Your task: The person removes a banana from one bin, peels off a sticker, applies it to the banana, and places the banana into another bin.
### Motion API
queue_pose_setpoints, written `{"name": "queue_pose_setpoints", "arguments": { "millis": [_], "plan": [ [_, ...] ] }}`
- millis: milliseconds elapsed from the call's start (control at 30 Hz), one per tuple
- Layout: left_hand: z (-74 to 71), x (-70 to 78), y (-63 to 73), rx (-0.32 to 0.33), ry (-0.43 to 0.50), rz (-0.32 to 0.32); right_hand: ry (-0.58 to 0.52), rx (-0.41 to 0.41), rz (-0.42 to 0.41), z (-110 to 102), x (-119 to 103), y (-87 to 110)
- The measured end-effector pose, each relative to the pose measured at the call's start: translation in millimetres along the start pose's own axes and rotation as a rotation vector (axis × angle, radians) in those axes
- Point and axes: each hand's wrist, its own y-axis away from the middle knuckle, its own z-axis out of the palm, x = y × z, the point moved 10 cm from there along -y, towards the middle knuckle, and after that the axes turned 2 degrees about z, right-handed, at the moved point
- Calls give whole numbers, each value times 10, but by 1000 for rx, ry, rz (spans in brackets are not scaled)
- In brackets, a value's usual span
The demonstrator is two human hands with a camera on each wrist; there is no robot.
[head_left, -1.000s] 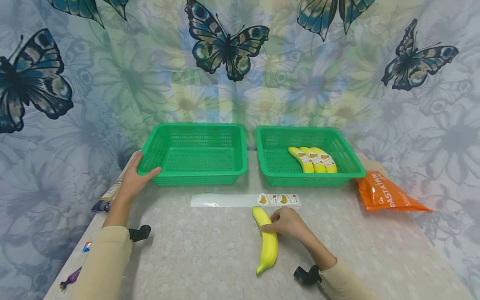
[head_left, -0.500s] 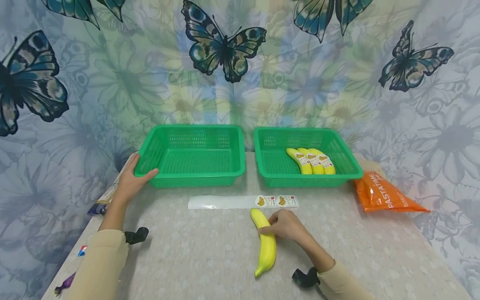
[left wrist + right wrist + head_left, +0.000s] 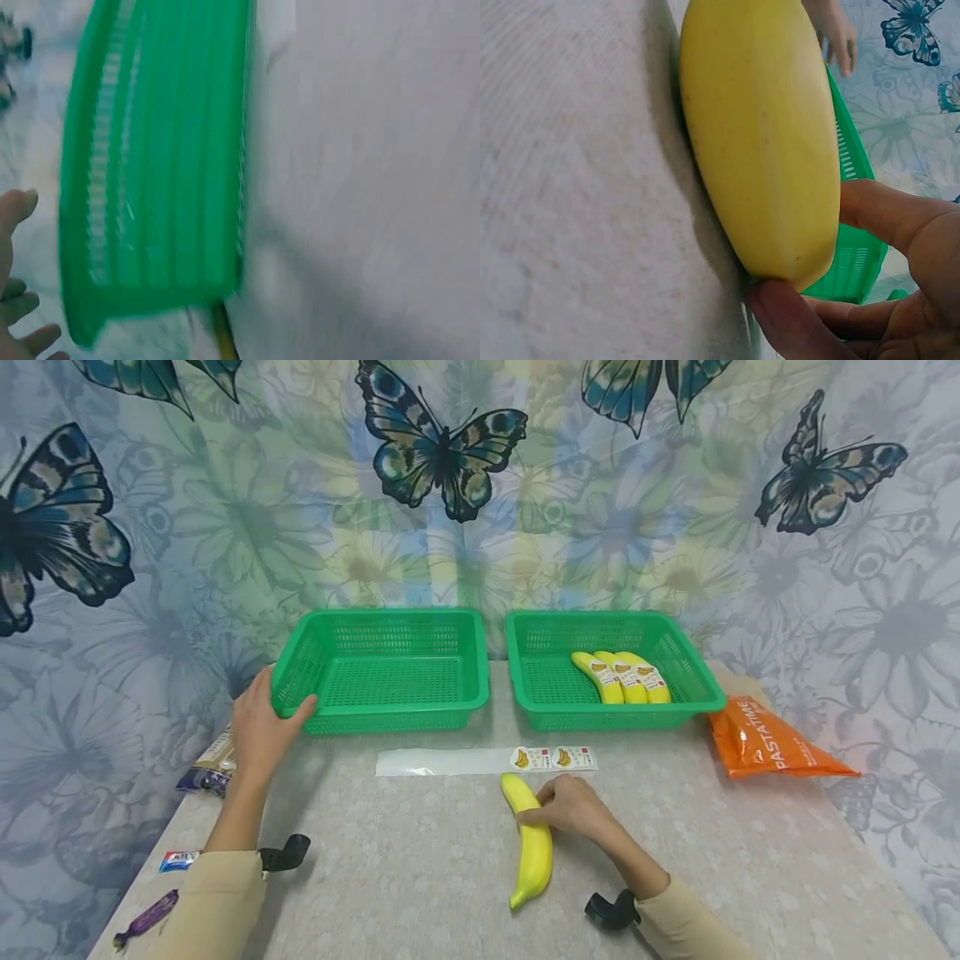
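A yellow banana (image 3: 534,860) lies on the table, and my right hand (image 3: 576,808) pinches it near its upper part between thumb and fingers. The right wrist view shows the fingertips at the end of the banana (image 3: 761,142). My left hand (image 3: 264,727) is beside the left end of the left green basket (image 3: 397,722). Its fingers are spread and stand apart from the basket wall in the left wrist view. Just beyond the banana is a backing strip (image 3: 446,762) with two banana stickers (image 3: 551,758) at its right end.
The right green basket (image 3: 611,718) holds three labelled bananas (image 3: 622,678). An orange packet (image 3: 772,743) lies at its right. On the left are a dark-ended packet (image 3: 210,768), a small blue-and-red wrapper (image 3: 178,861) and a purple wrapped candy (image 3: 150,917). A butterfly-print cloth (image 3: 637,527) hangs behind.
My left hand has come away from the left basket's end and its wrist has shifted slightly right, uncovering more of the small wrappers. The right hand keeps its hold on the banana.
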Motion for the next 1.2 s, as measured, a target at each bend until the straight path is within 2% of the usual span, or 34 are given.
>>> {"name": "queue_pose_setpoints", "arguments": {
  "millis": [67,167,300,367,433,500,567,767,1033,1200],
  "plan": [
    [20,263,136,43,-30,81,5,0,-2,0,-8,-1],
    [203,712,403,7,-28,211,11,2,6,-2,-7,-5],
    [618,1267,760,-136,12,362,11,-1,16,-13,17,-17],
    [848,1449,903,-217,-1,410,8,-2,5,-14,16,-28],
    [1070,1560,1018,-302,-11,435,4,-7,-9,-6,7,-32],
    [1254,1628,1102,-376,-31,453,2,-7,-21,3,1,-33],
    [1392,1678,1158,-422,-51,474,-4,-10,-26,5,-9,-24],
    [1651,1793,1251,-478,-139,583,-3,-5,-37,0,-20,-22],
    [1966,1642,1354,-607,-192,618,-6,-11,-41,20,-21,-28],
    [2032,1602,1382,-643,-180,635,-11,-8,-43,18,-14,-20]
  ]
}}
